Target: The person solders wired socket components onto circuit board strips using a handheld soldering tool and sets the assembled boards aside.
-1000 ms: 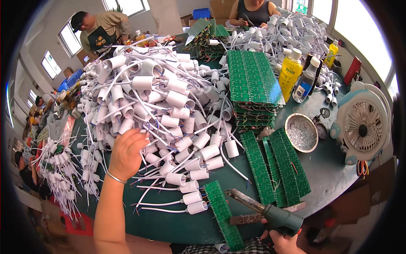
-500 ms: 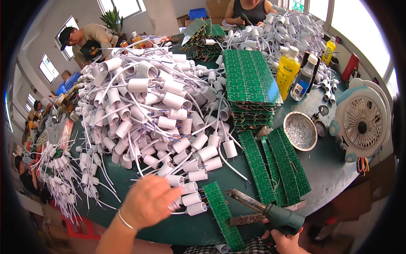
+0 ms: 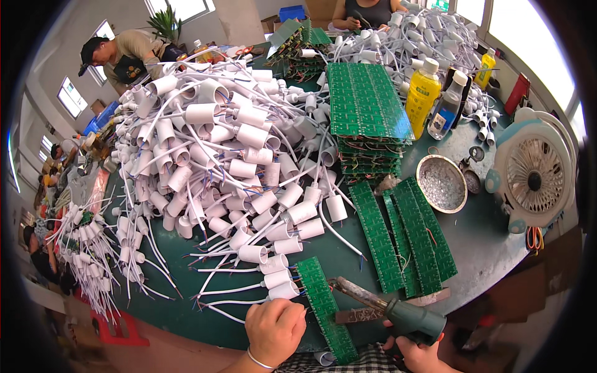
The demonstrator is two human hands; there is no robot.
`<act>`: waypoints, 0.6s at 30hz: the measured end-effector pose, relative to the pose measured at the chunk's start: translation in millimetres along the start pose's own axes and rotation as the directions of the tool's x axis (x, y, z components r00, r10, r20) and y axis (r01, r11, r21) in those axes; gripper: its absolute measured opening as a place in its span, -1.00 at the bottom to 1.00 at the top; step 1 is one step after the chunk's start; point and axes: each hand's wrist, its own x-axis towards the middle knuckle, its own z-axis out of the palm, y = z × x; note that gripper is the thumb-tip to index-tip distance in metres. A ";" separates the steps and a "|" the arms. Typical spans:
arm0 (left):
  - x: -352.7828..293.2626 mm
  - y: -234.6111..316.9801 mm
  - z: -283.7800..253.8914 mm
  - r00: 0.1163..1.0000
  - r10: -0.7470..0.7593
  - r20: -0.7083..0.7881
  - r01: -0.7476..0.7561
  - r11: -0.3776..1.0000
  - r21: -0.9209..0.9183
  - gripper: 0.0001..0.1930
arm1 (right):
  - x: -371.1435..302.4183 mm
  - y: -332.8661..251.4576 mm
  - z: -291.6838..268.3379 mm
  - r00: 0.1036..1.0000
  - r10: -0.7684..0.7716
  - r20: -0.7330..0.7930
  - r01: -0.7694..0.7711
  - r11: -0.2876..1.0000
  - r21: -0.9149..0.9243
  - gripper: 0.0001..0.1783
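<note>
A narrow green circuit board strip (image 3: 324,311) lies at the near edge of the table, with several white lamp holders (image 3: 284,291) lined up at its left side, wires toward the strip. Beside the strip's lower left, my left hand (image 3: 275,331) is closed, knuckles up; whatever its fingers may hold is hidden. My right hand (image 3: 418,355) grips a dark green soldering gun (image 3: 415,320) from below. Its metal tip points left, close to the strip's upper right edge. One more white lamp holder (image 3: 324,358) shows under the strip's lower end.
A large heap of white corded lamp holders (image 3: 217,149) covers the left. More strips (image 3: 407,239) and a stack of boards (image 3: 368,102) stand right of centre. A metal bowl (image 3: 441,183), bottles (image 3: 423,98) and a fan (image 3: 533,177) are farther right. A person (image 3: 134,56) works far left.
My left hand has moved right and nearer, from over the lamp holders to beside the strip, uncovering their cords. The soldering gun stays in my right hand, almost unmoved.
</note>
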 end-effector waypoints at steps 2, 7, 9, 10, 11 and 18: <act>1.5 0.7 -0.3 0.992 0.046 -0.114 -0.045 0.999 0.010 -0.81 | -1.3 1.3 -2.6 1.000 -0.002 0.001 0.002 1.000 0.002 -0.73; 0.8 0.4 2.4 0.991 0.051 -0.123 -0.051 0.999 0.010 -0.75 | -3.9 -1.6 -2.6 1.000 -0.014 0.005 0.015 0.997 -0.073 -0.81; 2.5 1.7 0.7 0.991 0.062 -0.119 -0.058 0.998 0.037 -0.74 | -3.3 -0.2 -1.3 0.999 -0.048 -0.003 0.047 0.996 -0.080 -0.82; 3.1 2.9 -1.2 0.994 0.066 -0.090 -0.059 0.995 0.076 -0.74 | -3.0 0.3 -0.6 0.997 -0.083 -0.004 0.082 0.993 -0.087 -0.83; 3.3 3.5 -2.2 0.996 0.069 -0.062 -0.062 0.991 0.115 -0.74 | -2.9 -0.4 -1.1 0.997 -0.082 -0.003 0.082 0.993 -0.086 -0.83; 3.4 -3.1 16.3 0.992 0.009 -0.130 0.013 0.985 0.170 -0.83 | -3.4 -2.5 -1.2 0.999 -0.008 0.036 0.013 0.990 -0.141 -0.83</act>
